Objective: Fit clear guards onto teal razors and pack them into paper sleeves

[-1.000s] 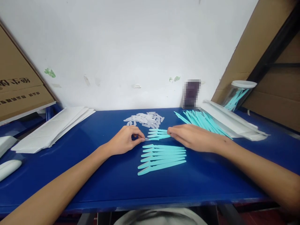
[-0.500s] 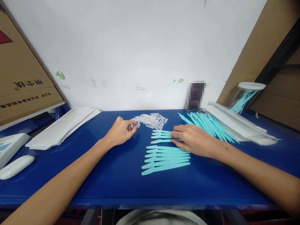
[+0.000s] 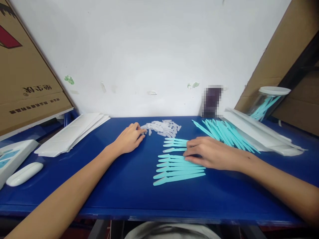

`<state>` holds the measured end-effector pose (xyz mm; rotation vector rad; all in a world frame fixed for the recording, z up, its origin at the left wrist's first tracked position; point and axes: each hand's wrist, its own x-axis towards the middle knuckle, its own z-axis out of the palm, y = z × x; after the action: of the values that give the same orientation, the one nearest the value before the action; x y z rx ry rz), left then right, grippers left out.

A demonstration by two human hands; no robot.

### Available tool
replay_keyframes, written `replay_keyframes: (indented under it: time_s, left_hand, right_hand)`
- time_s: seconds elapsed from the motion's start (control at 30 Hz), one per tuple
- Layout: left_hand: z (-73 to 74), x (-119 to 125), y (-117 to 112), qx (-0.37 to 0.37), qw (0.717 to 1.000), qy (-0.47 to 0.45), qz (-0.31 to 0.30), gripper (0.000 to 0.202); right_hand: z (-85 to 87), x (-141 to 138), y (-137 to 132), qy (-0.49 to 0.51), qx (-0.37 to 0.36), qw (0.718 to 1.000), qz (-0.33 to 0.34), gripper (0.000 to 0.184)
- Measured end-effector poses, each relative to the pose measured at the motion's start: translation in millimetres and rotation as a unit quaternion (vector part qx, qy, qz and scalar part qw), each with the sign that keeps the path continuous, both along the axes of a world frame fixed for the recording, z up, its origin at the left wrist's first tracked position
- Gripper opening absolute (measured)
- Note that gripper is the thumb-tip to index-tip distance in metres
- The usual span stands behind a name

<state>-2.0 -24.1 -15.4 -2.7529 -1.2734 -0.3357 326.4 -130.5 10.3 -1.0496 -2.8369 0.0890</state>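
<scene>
My left hand (image 3: 131, 137) is at the left edge of a pile of small white plastic caps (image 3: 161, 127). Its thumb and fingertips are closed together; whatever is between them is too small to make out. A column of turquoise eyebrow razors (image 3: 179, 174) lies side by side on the blue table, their heads pointing left. Over the middle of this column, my right hand (image 3: 206, 151) has its bent fingers closed on the handle of one razor. The fingers hide the handle ends of several others. Behind that hand lies a loose heap of turquoise razors (image 3: 224, 132).
White plastic sleeves (image 3: 67, 134) lie at the left, with a white oval case (image 3: 24, 174) and a white box (image 3: 15, 157) nearby. More sleeves (image 3: 264, 132) and a lidded jar (image 3: 267, 104) of razors are at the right. A blurred dark object (image 3: 211, 101) leans against the wall.
My right hand has shifted toward me, from an upper razor to one in the lower group. My left hand has flattened at the caps' edge. The whole view has moved slightly.
</scene>
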Motion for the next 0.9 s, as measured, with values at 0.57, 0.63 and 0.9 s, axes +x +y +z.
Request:
replay_keyframes:
  time_s: [0.57, 0.63, 0.9]
  left_hand:
    - [24.0, 16.2, -27.1, -0.109, 0.981, -0.043, -0.154, 0.017]
    - [26.6, 17.2, -31.0, -0.177, 0.969, -0.079, -0.152, 0.015]
    - [17.8, 27.4, -37.3, -0.232, 0.952, -0.125, -0.157, 0.016]
  right_hand:
    - [-6.2, -3.6, 3.5, -0.08, 0.069, 0.993, -0.047, 0.021]
    - [-5.6, -2.3, 3.1, -0.094, 0.075, 0.992, -0.048, 0.022]
    - [-4.6, 6.5, 0.5, -0.114, 0.096, 0.987, -0.062, 0.026]
